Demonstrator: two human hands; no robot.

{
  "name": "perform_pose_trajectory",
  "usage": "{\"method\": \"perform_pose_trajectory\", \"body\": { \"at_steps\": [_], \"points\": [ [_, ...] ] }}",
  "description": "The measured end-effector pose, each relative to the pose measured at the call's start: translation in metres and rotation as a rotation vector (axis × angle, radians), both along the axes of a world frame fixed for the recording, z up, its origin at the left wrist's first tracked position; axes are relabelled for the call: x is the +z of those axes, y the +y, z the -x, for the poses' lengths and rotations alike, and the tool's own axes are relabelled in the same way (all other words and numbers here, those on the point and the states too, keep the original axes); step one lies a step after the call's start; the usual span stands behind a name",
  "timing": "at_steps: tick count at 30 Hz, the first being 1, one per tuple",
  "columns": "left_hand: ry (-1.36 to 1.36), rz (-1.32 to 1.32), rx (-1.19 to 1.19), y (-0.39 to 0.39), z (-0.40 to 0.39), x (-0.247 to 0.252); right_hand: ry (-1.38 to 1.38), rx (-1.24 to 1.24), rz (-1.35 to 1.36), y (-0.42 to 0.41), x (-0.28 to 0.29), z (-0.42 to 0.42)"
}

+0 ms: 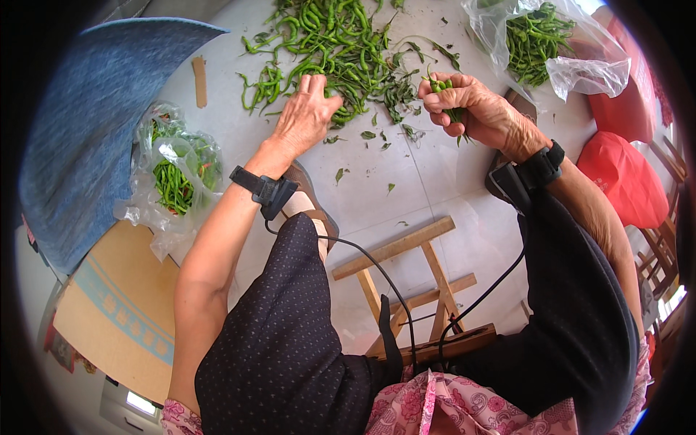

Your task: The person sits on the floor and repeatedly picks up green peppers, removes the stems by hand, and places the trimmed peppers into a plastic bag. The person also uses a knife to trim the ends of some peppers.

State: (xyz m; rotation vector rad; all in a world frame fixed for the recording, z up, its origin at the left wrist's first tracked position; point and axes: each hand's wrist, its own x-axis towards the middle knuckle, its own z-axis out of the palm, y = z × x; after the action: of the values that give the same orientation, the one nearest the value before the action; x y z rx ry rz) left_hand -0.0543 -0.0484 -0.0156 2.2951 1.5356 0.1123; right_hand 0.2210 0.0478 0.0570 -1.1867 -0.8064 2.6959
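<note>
A heap of green chili peppers (331, 38) lies on the tiled floor before me. My left hand (308, 111) reaches down onto the heap's near edge with its fingers bent. Their tips are hidden behind the hand, so I cannot see whether they pinch a pepper. Raised to the right of the heap, my right hand (462, 106) is closed around a small bunch of green peppers (454, 113). Pepper ends poke out above the thumb and below the fingers. Wilted leaves and stems (397, 98) are scattered between the two hands.
Clear plastic bags of green peppers stand at left (176, 185) and upper right (535, 46). A red bag (622, 179) sits at right. A wooden stool frame (402, 247) shows between my legs. Cables run from both wrist devices. Blue cloth (103, 109) and a cardboard strip (199, 81) lie left.
</note>
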Motion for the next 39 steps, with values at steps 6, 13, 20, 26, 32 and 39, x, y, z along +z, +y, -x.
{"method": "perform_pose_trajectory", "body": {
  "at_steps": [6, 13, 20, 26, 32, 39],
  "points": [
    [-0.440, 0.062, 0.318, 0.027, 0.000, -0.002, -0.018, -0.019, 0.012, -0.001, 0.000, 0.000],
    [-1.011, 0.542, 0.723, 0.042, -0.003, 0.032, -0.052, -0.049, 0.013, 0.000, -0.001, -0.001],
    [-1.332, 0.663, 0.891, 0.042, -0.001, 0.026, -0.082, -0.055, -0.004, 0.000, 0.000, 0.002],
    [-1.342, 0.692, 0.856, 0.043, 0.002, 0.029, -0.075, -0.058, -0.010, -0.001, -0.002, 0.002],
    [-1.355, 0.703, 0.776, 0.046, -0.011, 0.044, -0.053, -0.082, 0.004, 0.000, -0.004, 0.001],
    [-1.381, 0.773, 0.686, 0.051, -0.045, 0.076, 0.008, -0.106, 0.011, -0.003, -0.003, 0.005]
  ]
}}
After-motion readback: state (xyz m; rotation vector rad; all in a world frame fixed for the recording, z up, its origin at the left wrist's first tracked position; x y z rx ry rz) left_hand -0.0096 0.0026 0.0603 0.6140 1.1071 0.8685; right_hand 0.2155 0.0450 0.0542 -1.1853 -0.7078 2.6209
